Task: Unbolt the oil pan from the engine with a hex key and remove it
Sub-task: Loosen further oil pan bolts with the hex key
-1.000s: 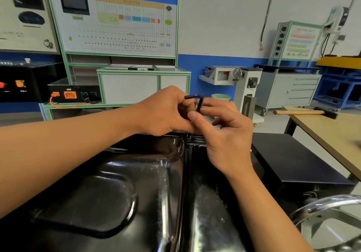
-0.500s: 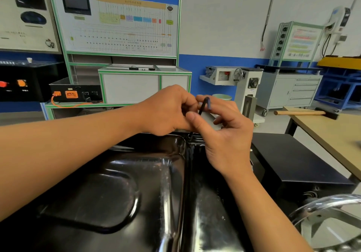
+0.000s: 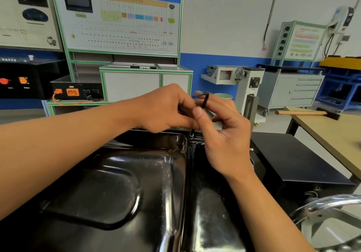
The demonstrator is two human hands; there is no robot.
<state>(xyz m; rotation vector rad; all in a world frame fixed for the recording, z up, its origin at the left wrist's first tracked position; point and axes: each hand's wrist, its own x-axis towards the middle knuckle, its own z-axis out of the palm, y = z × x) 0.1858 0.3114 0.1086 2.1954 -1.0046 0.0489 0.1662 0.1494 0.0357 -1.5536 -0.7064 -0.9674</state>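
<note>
A person is bending over a glossy black pan point(image 3: 121, 183), which is filling the lower middle of the view with its flat bottom facing up. Both hands are meeting just above the pan's far edge, near the middle of it.

A black L-shaped key point(image 3: 204, 100) is standing almost upright there. Its short arm is pointing left at the top. Its long arm is running down behind the right thumb, and the tip is meeting the pan's far rim, where the detail is too small to read.

The right hand point(image 3: 224, 134) is pinching the key just below the bend, thumb in front and fingers curled behind. The left hand point(image 3: 166, 111) is holding the shaft from the left, with its fingers and thumb curled in and touching the right thumb.

To the right of the pan, a black box point(image 3: 293, 160) is sitting beside a wooden table point(image 3: 336, 140). A hammer point(image 3: 304, 113) is lying along the table's far edge. A chrome wheel point(image 3: 332, 210) is showing in the lower right corner. A wiring board point(image 3: 121, 17) is standing against the wall behind the hands.
</note>
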